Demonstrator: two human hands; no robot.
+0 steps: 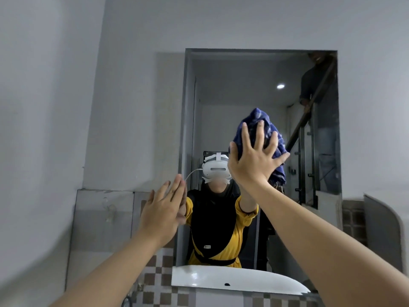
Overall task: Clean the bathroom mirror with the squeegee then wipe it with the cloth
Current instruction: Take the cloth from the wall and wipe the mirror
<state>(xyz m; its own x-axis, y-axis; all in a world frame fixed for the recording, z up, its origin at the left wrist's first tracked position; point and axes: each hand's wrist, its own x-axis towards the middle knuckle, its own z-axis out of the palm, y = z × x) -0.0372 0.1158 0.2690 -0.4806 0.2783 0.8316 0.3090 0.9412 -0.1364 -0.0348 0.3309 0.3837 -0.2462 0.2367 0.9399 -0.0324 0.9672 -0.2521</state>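
The rectangular bathroom mirror (254, 85) hangs on the grey wall ahead. My right hand (254, 160) presses a crumpled blue cloth (263, 122) flat against the glass near the mirror's middle, with its fingers spread and straight. My left hand (164, 209) is raised with straight fingers at the mirror's left edge, lower down, and holds nothing; whether it touches the frame I cannot tell. No squeegee is in view.
A white washbasin (232, 279) sits below the mirror, above brown-and-white checked tiles (159, 282). A grey panel (104, 218) stands on the wall at the left. The mirror reflects me and another person on a staircase (318, 89) behind.
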